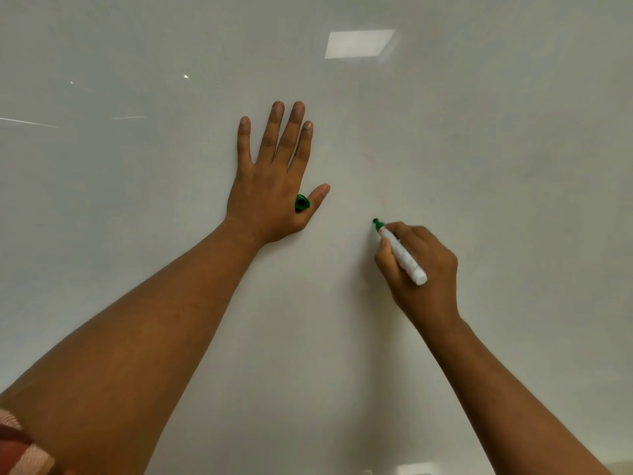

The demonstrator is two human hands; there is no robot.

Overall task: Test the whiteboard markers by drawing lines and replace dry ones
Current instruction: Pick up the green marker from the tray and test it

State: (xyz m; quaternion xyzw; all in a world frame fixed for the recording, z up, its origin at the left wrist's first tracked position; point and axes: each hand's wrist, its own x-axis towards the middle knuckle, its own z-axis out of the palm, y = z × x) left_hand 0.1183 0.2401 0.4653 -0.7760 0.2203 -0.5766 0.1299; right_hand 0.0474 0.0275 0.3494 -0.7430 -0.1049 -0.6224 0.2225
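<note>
The right hand is curled around a white-barrelled green marker, its tip touching or just off the whiteboard near the board's middle. The left hand lies flat and spread on the board beside it, the green cap tucked between thumb and forefinger. The glossy board fills the view, bearing faint reddish traces and a reflected ceiling light; a striped sleeve shows at the lower left corner.

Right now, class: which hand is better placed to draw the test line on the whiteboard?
The right hand: it grips the uncapped green marker, tip at the whiteboard. The left hand lies flat, pinching the green cap.
</note>
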